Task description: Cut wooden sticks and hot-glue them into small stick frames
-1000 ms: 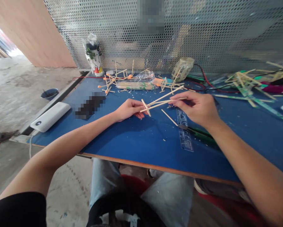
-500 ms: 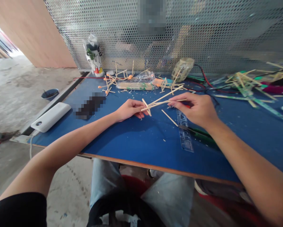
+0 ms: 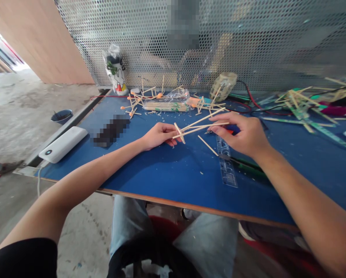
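Observation:
My left hand point(image 3: 161, 136) is closed on a small frame of thin wooden sticks point(image 3: 201, 127), pinching it near a short crosspiece. Two long sticks of the frame spread from there toward the right. At their far ends is my right hand point(image 3: 240, 133), thumb and fingers apart around the end of the lower stick. A loose wooden stick point(image 3: 208, 145) lies on the table below. Just right of it are a clear plastic ruler point(image 3: 228, 172) and a dark green tool point(image 3: 248, 166), partly hidden by my right forearm.
A wrapped stick bundle point(image 3: 167, 106) lies at the back between stick structures with orange blobs point(image 3: 135, 102). A bagged bottle point(image 3: 117, 75) and a stick-built cylinder point(image 3: 223, 85) stand by the perforated metal panel point(image 3: 149, 42). More sticks point(image 3: 298, 102) pile up right; a white power bank point(image 3: 64, 144) lies left.
My right thumb and fingers have parted from their pinch on the lower stick. My left hand keeps its hold on the frame, almost unmoved.

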Motion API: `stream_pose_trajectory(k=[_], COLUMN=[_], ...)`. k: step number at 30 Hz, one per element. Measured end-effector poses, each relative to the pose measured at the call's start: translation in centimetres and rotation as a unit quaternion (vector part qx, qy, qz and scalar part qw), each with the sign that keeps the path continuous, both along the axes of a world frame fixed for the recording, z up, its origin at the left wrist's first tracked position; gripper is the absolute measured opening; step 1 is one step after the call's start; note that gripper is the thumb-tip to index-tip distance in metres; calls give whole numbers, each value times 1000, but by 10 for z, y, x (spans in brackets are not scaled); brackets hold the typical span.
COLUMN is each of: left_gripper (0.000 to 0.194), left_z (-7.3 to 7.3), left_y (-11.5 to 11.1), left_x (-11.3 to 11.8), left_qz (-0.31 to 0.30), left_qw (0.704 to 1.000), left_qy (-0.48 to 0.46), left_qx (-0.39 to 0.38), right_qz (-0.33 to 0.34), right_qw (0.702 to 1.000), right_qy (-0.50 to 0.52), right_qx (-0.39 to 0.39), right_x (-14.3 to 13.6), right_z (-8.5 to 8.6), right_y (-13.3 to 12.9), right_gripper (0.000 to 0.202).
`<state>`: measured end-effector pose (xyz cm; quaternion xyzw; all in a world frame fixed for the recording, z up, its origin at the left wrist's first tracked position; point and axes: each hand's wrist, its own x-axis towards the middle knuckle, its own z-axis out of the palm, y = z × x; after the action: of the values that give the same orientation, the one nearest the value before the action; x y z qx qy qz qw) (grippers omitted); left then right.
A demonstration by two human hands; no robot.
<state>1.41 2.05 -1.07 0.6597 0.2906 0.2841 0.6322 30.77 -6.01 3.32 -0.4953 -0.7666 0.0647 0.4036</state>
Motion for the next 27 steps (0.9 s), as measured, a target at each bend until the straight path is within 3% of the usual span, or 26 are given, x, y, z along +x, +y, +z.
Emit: stream_pose_trajectory(k=[7, 12, 15, 21, 27], left_gripper=[33, 29, 27, 26, 33], left_z=[-4, -4, -1, 10, 9], left_y=[3, 3, 4, 9, 11], left_x=[0, -1, -3, -14, -17], left_qz=[8, 3, -8, -63, -72], left_qw=[1000, 1000, 1000, 991, 991], left_qy=[2, 0, -17, -15, -37], left_qx=[3, 5, -9, -116, -105], right_qz=[-44, -123, -126, -155, -123], right_qw=[997, 988, 988, 986, 991], right_qy=[43, 68, 53, -12, -24], right_qx=[49, 61, 69, 58, 51], right_x=[13, 19, 25, 40, 41], right_z=[7, 6, 7, 11, 9], right_y=[-2, 3, 6, 9, 10], right_gripper=[32, 24, 21, 17, 21])
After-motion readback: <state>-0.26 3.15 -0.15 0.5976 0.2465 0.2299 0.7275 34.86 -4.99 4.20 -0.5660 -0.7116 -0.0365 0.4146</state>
